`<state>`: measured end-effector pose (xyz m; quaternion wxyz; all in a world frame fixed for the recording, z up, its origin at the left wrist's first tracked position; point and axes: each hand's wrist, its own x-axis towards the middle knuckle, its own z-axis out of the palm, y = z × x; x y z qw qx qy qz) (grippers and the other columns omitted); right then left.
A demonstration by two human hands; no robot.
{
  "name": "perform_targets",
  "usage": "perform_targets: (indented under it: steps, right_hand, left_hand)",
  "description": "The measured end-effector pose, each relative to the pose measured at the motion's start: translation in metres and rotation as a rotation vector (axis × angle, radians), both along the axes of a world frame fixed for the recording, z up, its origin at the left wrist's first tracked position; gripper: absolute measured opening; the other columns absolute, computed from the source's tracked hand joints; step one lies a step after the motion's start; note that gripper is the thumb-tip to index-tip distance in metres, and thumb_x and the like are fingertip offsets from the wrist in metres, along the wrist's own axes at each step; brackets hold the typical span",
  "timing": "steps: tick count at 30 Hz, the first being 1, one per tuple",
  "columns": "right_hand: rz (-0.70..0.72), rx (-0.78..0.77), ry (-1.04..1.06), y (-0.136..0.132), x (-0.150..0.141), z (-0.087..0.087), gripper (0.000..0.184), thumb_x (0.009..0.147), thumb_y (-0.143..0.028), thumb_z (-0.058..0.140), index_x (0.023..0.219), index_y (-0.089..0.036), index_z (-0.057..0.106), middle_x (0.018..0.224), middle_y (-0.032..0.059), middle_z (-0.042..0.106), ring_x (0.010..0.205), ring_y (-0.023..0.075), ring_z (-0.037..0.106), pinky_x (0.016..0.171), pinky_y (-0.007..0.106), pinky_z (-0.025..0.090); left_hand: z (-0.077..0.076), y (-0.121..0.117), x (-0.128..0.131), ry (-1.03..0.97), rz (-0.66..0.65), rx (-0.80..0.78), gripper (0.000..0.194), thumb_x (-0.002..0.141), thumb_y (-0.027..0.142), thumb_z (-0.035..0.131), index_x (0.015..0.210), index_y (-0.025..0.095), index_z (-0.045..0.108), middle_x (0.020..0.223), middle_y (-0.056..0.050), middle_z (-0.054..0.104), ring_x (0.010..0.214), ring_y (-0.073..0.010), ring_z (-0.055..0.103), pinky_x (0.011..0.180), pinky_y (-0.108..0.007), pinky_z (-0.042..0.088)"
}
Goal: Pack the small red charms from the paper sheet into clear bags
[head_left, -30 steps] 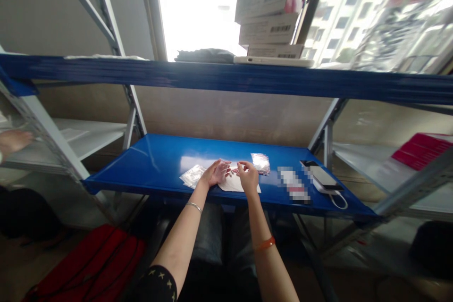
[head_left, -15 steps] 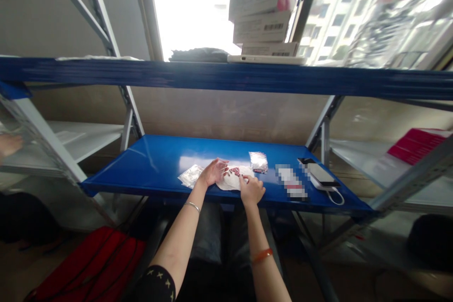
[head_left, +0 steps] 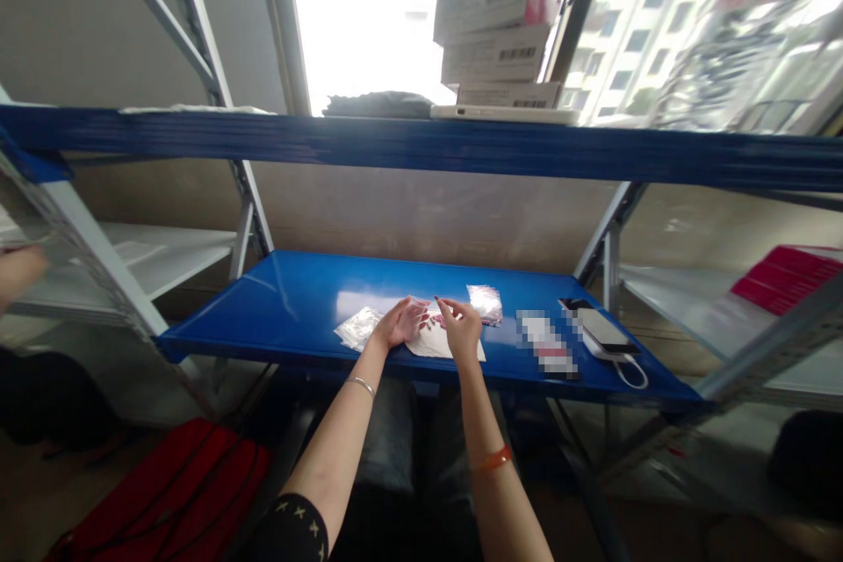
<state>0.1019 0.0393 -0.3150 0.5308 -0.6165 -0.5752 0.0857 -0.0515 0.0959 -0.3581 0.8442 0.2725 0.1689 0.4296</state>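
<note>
"Clear plastic bag [head_left: 414, 311], where is it, and who has it?"

"Over the left side of the white sheet [head_left: 431, 344], near the middle of the blue table's [head_left: 296, 291] front edge. The left hand [head_left: 393, 325] grasps it. The right hand [head_left: 464, 335] has its fingertips drawn close by the bag; I can't tell whether they grip anything."

"What could go wrong?"

"Its thin film could buckle or cling shut, making a small piece miss the mouth. A nudged sheet could scatter the dark red pieces [head_left: 435, 321], perhaps over that front edge."

"And the surfaces?"

"Glossy, creased film; a matte, pale sheet, soft-looking; small, darkish pieces, too tiny to shape exactly. Flat, shiny packets [head_left: 359, 327] fan out at left; a squarish silvery stack [head_left: 486, 304] sits beyond the right hand."
</note>
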Motion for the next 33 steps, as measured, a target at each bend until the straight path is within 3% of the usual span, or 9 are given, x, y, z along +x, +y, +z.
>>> perform_targets:
  steps: [4, 9, 15, 18, 20, 23, 26, 29, 33]
  right_hand:
    - [0.120, -0.042, -0.146, 0.010, -0.009, 0.012, 0.041, 0.082, -0.052, 0.049, 0.085, -0.021, 0.075, 0.065, 0.0052, 0.059, 0.068, 0.0184, 0.051, 0.064, 0.028, 0.035]
    - [0.144, -0.062, -0.170, 0.012, -0.015, 0.003, 0.039, 0.085, -0.047, 0.045, 0.088, -0.020, 0.073, 0.072, 0.0059, 0.061, 0.074, 0.0188, 0.052, 0.069, 0.028, 0.037]
    - [0.290, -0.036, 0.035, 0.010, -0.019, -0.011, 0.045, 0.085, -0.050, 0.042, 0.105, -0.018, 0.067, 0.093, 0.0094, 0.065, 0.088, 0.0205, 0.056, 0.075, 0.030, 0.043]
    - [0.312, -0.039, 0.190, 0.004, -0.022, -0.017, 0.052, 0.082, -0.050, 0.046, 0.119, -0.016, 0.058, 0.107, 0.0120, 0.064, 0.097, 0.0219, 0.057, 0.079, 0.032, 0.045]
    - [0.321, -0.048, 0.279, -0.003, -0.024, -0.021, 0.053, 0.080, -0.051, 0.048, 0.117, -0.015, 0.059, 0.109, 0.0126, 0.064, 0.099, 0.0232, 0.058, 0.079, 0.033, 0.046]
    - [0.386, -0.068, 0.427, -0.016, -0.025, -0.021, 0.050, 0.078, -0.054, 0.050, 0.107, -0.016, 0.064, 0.100, 0.0108, 0.067, 0.088, 0.0233, 0.061, 0.064, 0.030, 0.049]
    - [0.423, -0.077, 0.559, -0.029, -0.021, -0.016, 0.046, 0.075, -0.057, 0.054, 0.092, -0.016, 0.067, 0.078, 0.0064, 0.067, 0.064, 0.0177, 0.060, 0.047, 0.024, 0.045]
    - [0.408, -0.098, 0.600, -0.038, -0.015, -0.010, 0.040, 0.071, -0.055, 0.059, 0.077, -0.017, 0.065, 0.059, 0.0006, 0.060, 0.047, 0.0114, 0.052, 0.039, 0.021, 0.040]
    - [0.520, -0.170, 0.651, -0.045, -0.008, -0.003, 0.042, 0.067, -0.054, 0.065, 0.088, -0.018, 0.065, 0.060, -0.0021, 0.058, 0.038, 0.0090, 0.046, 0.035, 0.022, 0.038]
  left_hand:
    - [-0.001, 0.000, 0.002, -0.004, 0.019, 0.016, 0.031, 0.088, 0.036, 0.047, 0.094, 0.012, 0.065, 0.083, -0.009, 0.070, 0.074, -0.0163, 0.064, 0.077, -0.029, 0.045]
    - [0.003, -0.003, 0.004, 0.000, 0.022, 0.018, 0.031, 0.089, 0.034, 0.045, 0.089, 0.012, 0.066, 0.081, -0.008, 0.070, 0.073, -0.0153, 0.063, 0.074, -0.027, 0.045]
    - [0.012, -0.008, 0.001, -0.020, 0.074, 0.024, 0.036, 0.090, 0.037, 0.042, 0.093, 0.009, 0.065, 0.078, -0.009, 0.069, 0.071, -0.0151, 0.063, 0.073, -0.025, 0.046]
    - [0.017, -0.011, -0.001, -0.049, 0.154, -0.008, 0.041, 0.089, 0.042, 0.042, 0.098, 0.009, 0.064, 0.079, -0.008, 0.069, 0.069, -0.0146, 0.064, 0.068, -0.024, 0.047]
    - [0.020, -0.018, 0.002, -0.044, 0.229, -0.045, 0.041, 0.087, 0.046, 0.045, 0.099, 0.011, 0.064, 0.078, -0.007, 0.069, 0.066, -0.0151, 0.064, 0.063, -0.025, 0.048]
    - [0.024, -0.039, 0.017, -0.057, 0.355, -0.073, 0.037, 0.085, 0.045, 0.048, 0.094, 0.012, 0.065, 0.079, -0.007, 0.069, 0.073, -0.0158, 0.065, 0.070, -0.026, 0.049]
    - [0.028, -0.069, 0.035, -0.071, 0.304, -0.002, 0.044, 0.085, 0.049, 0.046, 0.099, 0.012, 0.066, 0.090, -0.010, 0.070, 0.085, -0.0199, 0.065, 0.077, -0.029, 0.048]
    - [0.034, -0.093, 0.045, -0.033, 0.261, 0.064, 0.052, 0.083, 0.056, 0.045, 0.104, 0.013, 0.066, 0.101, -0.012, 0.069, 0.093, -0.0232, 0.064, 0.076, -0.030, 0.048]
    - [0.048, -0.103, 0.039, 0.085, 0.318, 0.181, 0.056, 0.080, 0.060, 0.046, 0.097, 0.011, 0.069, 0.097, -0.013, 0.070, 0.091, -0.0242, 0.065, 0.078, -0.030, 0.047]
